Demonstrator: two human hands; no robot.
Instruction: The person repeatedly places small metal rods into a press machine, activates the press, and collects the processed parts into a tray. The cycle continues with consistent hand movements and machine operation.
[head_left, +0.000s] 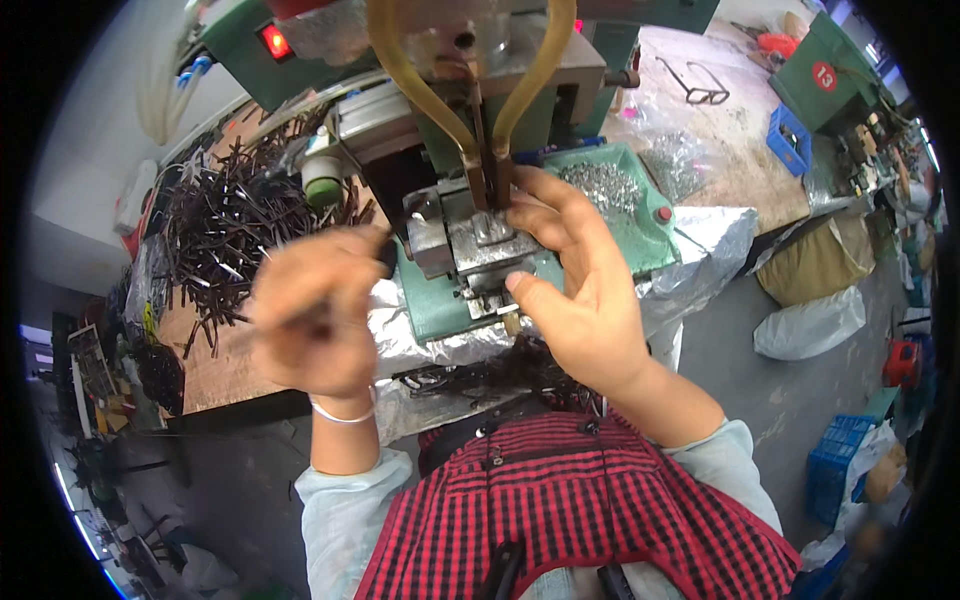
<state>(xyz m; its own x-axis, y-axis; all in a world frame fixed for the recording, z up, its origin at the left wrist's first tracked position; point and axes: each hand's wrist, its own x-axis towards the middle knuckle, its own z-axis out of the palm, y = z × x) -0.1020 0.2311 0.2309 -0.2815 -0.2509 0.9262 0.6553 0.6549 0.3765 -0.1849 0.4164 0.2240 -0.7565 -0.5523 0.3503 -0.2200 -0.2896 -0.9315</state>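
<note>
A metal clamping fixture stands on the green base of a bench machine. Two copper-coloured upright bars come down onto the fixture, fed by yellowish hoses. My right hand reaches around the fixture's right side, thumb at its front and fingertips beside the bars. Its thumb and fingers are apart, and I see nothing held in them. My left hand is smeared by motion, left of the fixture, fingers bent. Something dark shows by its fingertips; whether it is held is unclear.
A heap of dark thin strips, like spectacle temples, lies on the bench at left. A green tray holds small metal parts. Beyond it are a spectacle frame and a blue basket. Foil covers the bench's front edge.
</note>
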